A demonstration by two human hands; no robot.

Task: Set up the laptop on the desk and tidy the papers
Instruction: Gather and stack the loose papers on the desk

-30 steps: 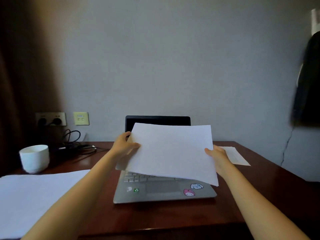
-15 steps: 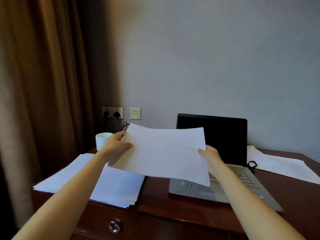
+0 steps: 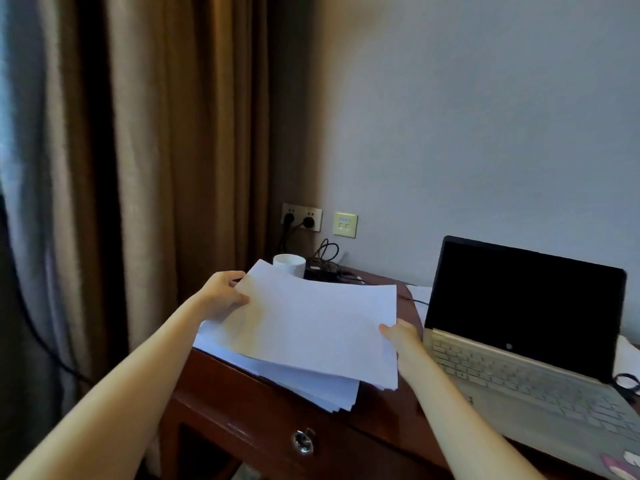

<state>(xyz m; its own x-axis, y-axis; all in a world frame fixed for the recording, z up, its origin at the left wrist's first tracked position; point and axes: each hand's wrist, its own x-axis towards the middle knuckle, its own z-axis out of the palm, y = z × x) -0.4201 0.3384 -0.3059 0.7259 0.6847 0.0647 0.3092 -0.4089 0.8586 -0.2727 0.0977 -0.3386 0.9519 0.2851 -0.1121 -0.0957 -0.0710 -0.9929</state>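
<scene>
A white sheet of paper (image 3: 318, 323) is held flat between both hands, just above a stack of papers (image 3: 332, 393) at the desk's left end. My left hand (image 3: 221, 296) grips the sheet's far left corner. My right hand (image 3: 401, 336) grips its right edge. An open silver laptop (image 3: 519, 341) with a dark screen stands on the dark wooden desk (image 3: 381, 417) to the right of the stack. More loose papers (image 3: 628, 358) lie behind the laptop at the far right, partly hidden.
A white cup (image 3: 290, 264) and a tangle of black cables (image 3: 327, 265) sit at the desk's back left corner under wall sockets (image 3: 301, 218). Brown curtains (image 3: 156, 168) hang at the left. A drawer with a metal lock (image 3: 303, 441) is below the desk edge.
The held sheet has travelled left from over the laptop to above the paper stack, and lowered towards it. My view has turned left with it; both hands keep their grip.
</scene>
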